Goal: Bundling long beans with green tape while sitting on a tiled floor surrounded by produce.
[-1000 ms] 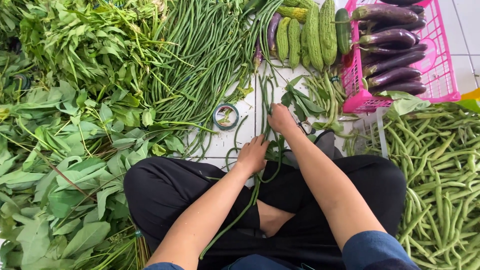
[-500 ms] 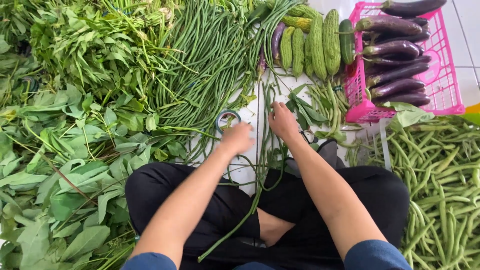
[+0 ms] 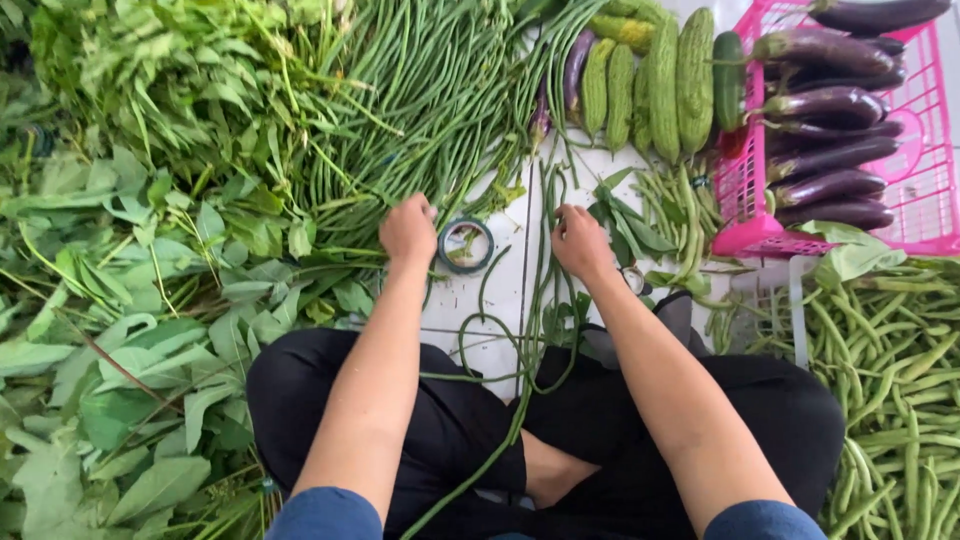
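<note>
— Where does the person's left hand (image 3: 408, 230) sit?

— Just left of the roll of tape (image 3: 466, 245) on the white floor (image 3: 500, 290). The hand is curled into a loose fist at the near edge of the heap of long beans (image 3: 410, 110), its knuckles up, the fingers seemingly closed on a few of the strands; how many, the view does not show.

— And the right hand (image 3: 580, 240)?

— Right of the tape roll, with a small gap of floor between. Its fingers are bent around a bunch of long beans (image 3: 542, 300) that runs from beyond the tape roll down across the floor and over the person's black trousers (image 3: 460, 430).

— What lies around the tape roll?

— To its left and beyond, the long bean heap, then leafy greens (image 3: 120, 330) spreading far to the left. Beyond and to its right stand ridged green gourds (image 3: 660, 80) side by side, with one purple eggplant next to them. Farther right is a pink basket (image 3: 740, 190) full of dark eggplants (image 3: 830, 150). Right of the tape roll and nearer the person, past the right hand, a pile of short green beans (image 3: 900, 380) lies beside a clear crate (image 3: 770, 300).
</note>
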